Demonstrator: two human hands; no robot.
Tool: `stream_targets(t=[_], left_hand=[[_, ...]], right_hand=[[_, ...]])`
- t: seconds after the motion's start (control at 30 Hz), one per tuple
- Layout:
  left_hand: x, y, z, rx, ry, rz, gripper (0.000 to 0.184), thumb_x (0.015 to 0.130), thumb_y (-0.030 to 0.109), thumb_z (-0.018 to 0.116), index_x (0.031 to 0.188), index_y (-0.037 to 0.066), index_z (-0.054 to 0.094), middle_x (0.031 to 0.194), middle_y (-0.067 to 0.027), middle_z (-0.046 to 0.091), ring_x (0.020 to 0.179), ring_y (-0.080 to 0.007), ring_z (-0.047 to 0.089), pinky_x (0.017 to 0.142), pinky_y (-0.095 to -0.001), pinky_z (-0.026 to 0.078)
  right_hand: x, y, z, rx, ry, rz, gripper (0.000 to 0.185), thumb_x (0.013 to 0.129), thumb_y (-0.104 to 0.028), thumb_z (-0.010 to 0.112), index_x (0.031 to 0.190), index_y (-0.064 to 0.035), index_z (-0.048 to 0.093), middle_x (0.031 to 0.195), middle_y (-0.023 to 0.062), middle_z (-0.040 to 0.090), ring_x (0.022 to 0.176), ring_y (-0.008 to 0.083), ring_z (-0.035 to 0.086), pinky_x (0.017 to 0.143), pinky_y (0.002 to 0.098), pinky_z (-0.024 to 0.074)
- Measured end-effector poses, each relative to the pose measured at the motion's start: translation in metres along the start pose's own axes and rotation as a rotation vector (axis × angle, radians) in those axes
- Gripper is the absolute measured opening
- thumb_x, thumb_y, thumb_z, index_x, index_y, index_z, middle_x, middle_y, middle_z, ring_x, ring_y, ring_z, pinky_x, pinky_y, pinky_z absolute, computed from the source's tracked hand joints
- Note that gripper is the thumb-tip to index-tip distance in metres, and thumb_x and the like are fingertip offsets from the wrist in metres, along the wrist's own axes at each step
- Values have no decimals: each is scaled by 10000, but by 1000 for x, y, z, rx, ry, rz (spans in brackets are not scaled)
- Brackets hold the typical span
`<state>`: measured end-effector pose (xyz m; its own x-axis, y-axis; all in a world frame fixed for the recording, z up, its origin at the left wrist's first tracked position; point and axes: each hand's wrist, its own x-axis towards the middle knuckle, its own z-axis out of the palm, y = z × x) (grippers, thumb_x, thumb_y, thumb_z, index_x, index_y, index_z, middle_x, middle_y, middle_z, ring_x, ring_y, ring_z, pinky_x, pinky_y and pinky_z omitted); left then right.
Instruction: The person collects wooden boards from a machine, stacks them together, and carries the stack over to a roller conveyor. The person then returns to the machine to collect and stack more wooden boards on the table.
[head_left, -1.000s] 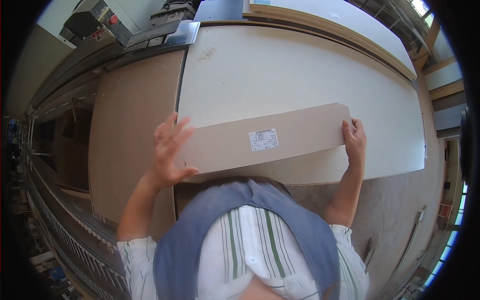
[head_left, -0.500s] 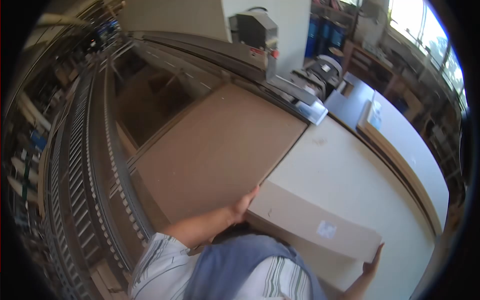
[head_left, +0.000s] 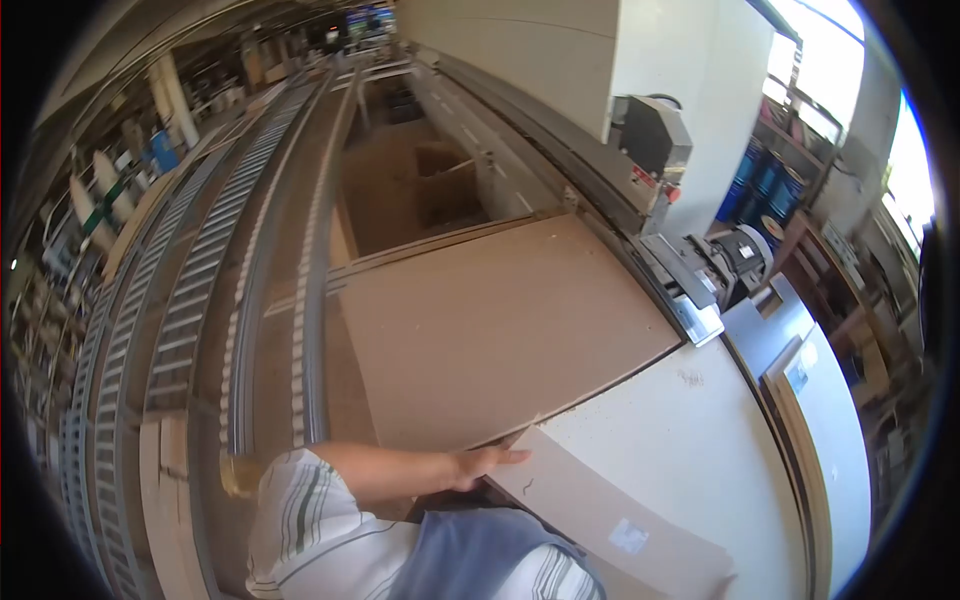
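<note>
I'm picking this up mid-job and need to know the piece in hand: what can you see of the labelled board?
The labelled board is a long, flat, pale beige strip, apparently wood-based board or stiff card. A white label sits on its upper face, its print unreadable, and a small dark mark shows nearer the left hand. The board lies slantwise over the white tabletop; the picture's bottom edge cuts it off. The left thumb overlaps its end corner. No right hand can be made out.

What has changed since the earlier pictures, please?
The left hand, open a second ago, now grips the left end of the labelled panel. The view turned left; the right hand can no longer be made out. The panel is still over the white board, label up.
</note>
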<state>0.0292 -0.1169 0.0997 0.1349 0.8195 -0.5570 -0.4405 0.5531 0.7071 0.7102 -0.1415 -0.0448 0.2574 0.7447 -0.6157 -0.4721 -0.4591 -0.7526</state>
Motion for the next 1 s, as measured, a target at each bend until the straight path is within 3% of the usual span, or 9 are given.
stream_targets(t=[0.1,0.3,0.43,0.6,0.77,0.83,0.87,0.93,1.0], left_hand=[[-30,-37,5,138,72,16,679,917,415,627,1456,93,369,1395,-151,488,1254,-275,471,1052,-401,354],[-98,-87,15,-142,91,98,740,875,359,663,1473,106,308,1443,-145,427,1269,-292,444,1058,-437,330],[-113,-141,-4,-179,242,256,770,863,362,675,1478,103,290,1438,-143,429,1263,-290,451,1048,-433,338],[-139,-230,-34,-404,347,225,605,853,394,688,1360,99,541,1331,-129,587,1226,-235,529,1000,-387,364],[-169,-302,-46,-576,640,167,592,852,249,702,1355,6,508,1322,-186,590,1186,-318,579,1035,-421,428],[-187,-335,-42,-623,740,165,579,858,230,695,1353,-2,504,1328,-186,585,1177,-312,583,1040,-414,424],[-201,-350,-34,-707,772,184,579,858,230,695,1353,-2,504,1328,-186,585,1177,-312,583,1040,-414,424],[-238,-385,-21,-679,612,452,588,821,341,746,1305,44,592,1327,-109,601,1185,-234,565,1005,-413,423],[-280,-431,-5,-796,687,507,590,820,330,745,1306,36,585,1320,-119,602,1172,-240,572,999,-410,428]], right_hand=[[48,-19,-3,-42,-121,78,821,847,-691,591,1372,-62,532,1341,136,589,1213,259,557,1063,397,429],[97,-49,47,-206,-493,68,771,899,-615,570,1402,-38,481,1379,148,541,1216,274,540,1061,408,413],[101,-78,111,-323,-762,20,732,941,-554,554,1426,-18,441,1409,157,503,1219,285,526,1059,417,401],[78,-79,163,-437,-1063,-38,686,993,-477,533,1457,7,391,1447,169,455,1222,300,509,1056,427,386],[64,-57,193,-435,-1265,-16,649,977,-408,556,1460,-6,394,1434,166,467,1231,324,498,1086,456,360],[56,-57,227,-487,-1402,30,634,969,-374,568,1462,-13,396,1427,164,473,1236,336,492,1101,470,347],[51,-55,251,-557,-1453,69,634,969,-374,568,1462,-13,396,1427,164,473,1236,336,492,1101,470,347],[30,-36,292,-655,-1555,132,626,970,-376,551,1464,-22,399,1426,157,480,1233,323,499,1091,455,353],[-3,-2,330,-720,-1652,182,619,972,-379,534,1466,-32,401,1425,149,486,1230,310,507,1081,441,359]])
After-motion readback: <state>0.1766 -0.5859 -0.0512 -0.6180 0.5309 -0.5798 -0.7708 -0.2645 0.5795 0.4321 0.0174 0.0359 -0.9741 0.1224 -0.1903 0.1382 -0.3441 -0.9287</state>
